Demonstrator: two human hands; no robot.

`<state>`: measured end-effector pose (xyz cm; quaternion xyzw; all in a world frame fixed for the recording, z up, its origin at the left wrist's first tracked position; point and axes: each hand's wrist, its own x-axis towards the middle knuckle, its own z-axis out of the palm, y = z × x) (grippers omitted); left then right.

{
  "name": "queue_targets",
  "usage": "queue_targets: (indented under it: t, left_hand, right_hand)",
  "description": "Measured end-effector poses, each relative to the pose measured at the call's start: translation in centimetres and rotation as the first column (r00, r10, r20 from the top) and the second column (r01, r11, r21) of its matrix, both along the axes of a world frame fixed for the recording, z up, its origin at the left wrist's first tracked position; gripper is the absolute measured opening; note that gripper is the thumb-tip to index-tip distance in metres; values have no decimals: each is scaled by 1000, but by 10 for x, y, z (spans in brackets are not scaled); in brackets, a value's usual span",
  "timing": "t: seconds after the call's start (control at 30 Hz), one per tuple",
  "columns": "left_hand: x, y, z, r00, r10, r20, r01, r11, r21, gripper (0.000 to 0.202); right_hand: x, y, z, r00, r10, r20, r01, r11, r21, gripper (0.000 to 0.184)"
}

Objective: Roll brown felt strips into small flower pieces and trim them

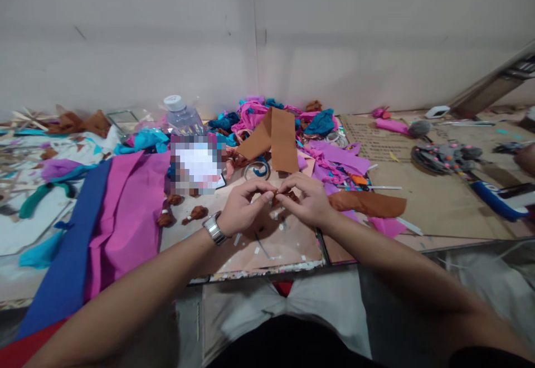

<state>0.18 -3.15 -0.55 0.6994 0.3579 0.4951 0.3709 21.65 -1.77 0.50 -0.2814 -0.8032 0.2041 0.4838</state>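
My left hand [248, 205], with a silver watch on its wrist, and my right hand [307, 201] meet over the worktable. Thumbs and fingertips of both are pinched on a small brown crumpled piece of cloth or crepe paper [276, 200], mostly hidden by the fingers. Left of my left hand lie small brown tied bundles [198, 212], some with a white band. Just beyond the hands, a folded brown strip [285, 142] rests on the heap. Another brown strip [371, 204] lies to the right of my right hand.
Pink sheet [127, 206] and blue sheet [75, 240] drape over the table's left front edge. Behind stand a clear bottle [184, 116] and a heap of pink and teal scraps [251, 114]. On cardboard [388, 167] at right lie a grey flower-like piece [447, 159] and a blue-handled tool [493, 199].
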Motion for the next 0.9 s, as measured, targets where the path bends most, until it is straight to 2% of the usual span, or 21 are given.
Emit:
queue_targets:
  t: [0.13,0.37,0.6,0.7,0.8,0.9]
  left_hand:
    - [0,1,-1,1000,-21,7,21,999,-24,22]
    - [-1,3,-3,999,-46,-6,46,997,-57,28]
    - [3,2,-6,979,-168,113,189,958,-216,35]
    - [2,4,-6,975,-179,129,204,954,-218,34]
    - [-1,5,-5,987,-158,41,163,976,-146,27]
    - [-5,4,-1,986,-99,-131,95,995,-42,23]
  right_hand:
    - [0,0,0,1000,-21,-10,21,1000,6,8]
    - [0,2,-1,1000,20,-6,-19,998,57,12]
    - [1,3,1,995,18,-102,-28,995,-97,10]
    - [1,3,1,992,24,-122,-45,985,-169,8]
    - [2,3,2,992,28,-125,-55,973,-225,8]
    - [3,3,3,996,9,-93,-31,971,-237,11]
